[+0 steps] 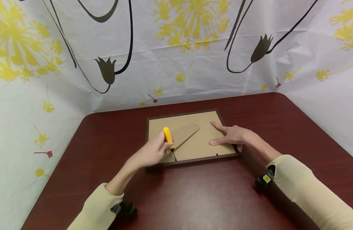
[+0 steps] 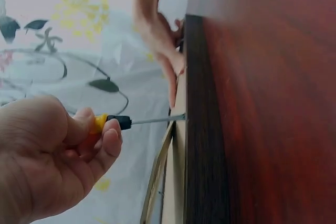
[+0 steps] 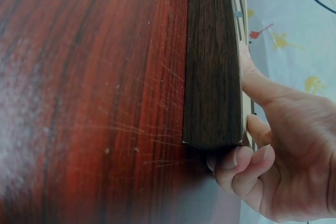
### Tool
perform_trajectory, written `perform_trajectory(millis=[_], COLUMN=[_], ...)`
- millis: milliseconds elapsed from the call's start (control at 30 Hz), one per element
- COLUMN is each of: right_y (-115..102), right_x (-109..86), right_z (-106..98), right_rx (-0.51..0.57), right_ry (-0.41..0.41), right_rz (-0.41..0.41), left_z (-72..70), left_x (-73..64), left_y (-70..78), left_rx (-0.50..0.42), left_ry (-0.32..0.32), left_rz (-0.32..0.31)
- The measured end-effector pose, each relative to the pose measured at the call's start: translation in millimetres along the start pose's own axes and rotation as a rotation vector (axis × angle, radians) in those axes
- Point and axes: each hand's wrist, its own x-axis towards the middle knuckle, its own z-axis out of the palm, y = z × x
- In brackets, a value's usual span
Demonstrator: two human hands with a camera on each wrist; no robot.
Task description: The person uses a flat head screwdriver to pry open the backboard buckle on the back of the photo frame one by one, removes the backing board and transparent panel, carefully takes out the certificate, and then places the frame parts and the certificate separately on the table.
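A picture frame (image 1: pixel 193 158) lies face down on the table, its tan backing board (image 1: pixel 199 148) showing and a flat stand flap (image 1: pixel 185 134) on it. My left hand (image 1: pixel 153 150) pinches a screwdriver (image 1: pixel 168 135) by its yellow and black handle. In the left wrist view, the screwdriver shaft (image 2: pixel 155 120) reaches the inner edge of the frame, where its tip meets a small dark tab (image 1: pixel 176 160). My right hand (image 1: pixel 232 135) holds the frame's right end. Two of its digits are spread on the backing; in the right wrist view, other fingers (image 3: pixel 244 163) curl at the frame's corner.
The dark red table (image 1: pixel 193 191) runs around the frame on all sides. Another small dark tab (image 1: pixel 217 154) stands on the near edge, with more along the far edge. A white patterned sheet (image 1: pixel 165 76) hangs behind the table and at both sides.
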Motion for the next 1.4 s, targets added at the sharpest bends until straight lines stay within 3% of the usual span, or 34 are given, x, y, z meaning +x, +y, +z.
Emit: perform_trajectory(millis=[200, 533, 633, 867, 1033, 1400], right_y=[0.4, -0.5, -1.7, -1.2, -0.4, 2.9], right_x=[1.3, 1.3, 0.6, -0.1, -1.4, -2.9], right_z=[0.8, -2.5, -3.0, -2.5, -3.5, -1.0], right_rx=[0.009, 0.020, 0.019, 0.012, 0.019, -0.017], right_ry=[-0.013, -0.016, -0.016, -0.014, -0.020, -0.015], right_rz=[-0.011, -0.011, -0.011, -0.015, -0.020, -0.061], left_z=[-12.2, -14.4, -13.1, -1.7, 3.5, -4.9], left_x=[10.8, 14.7, 9.5, -5.2, -11.2, -4.5], left_y=[-11.1, -20.9, -17.8, -5.2, 4.7, -9.2], left_rx=[-0.089, -0.178, -0.151, 0.002, 0.096, -0.147], left_ry=[-0.064, -0.082, -0.067, -0.021, 0.003, 0.011], left_rz=[-0.104, -0.137, -0.094, 0.104, 0.147, -0.022])
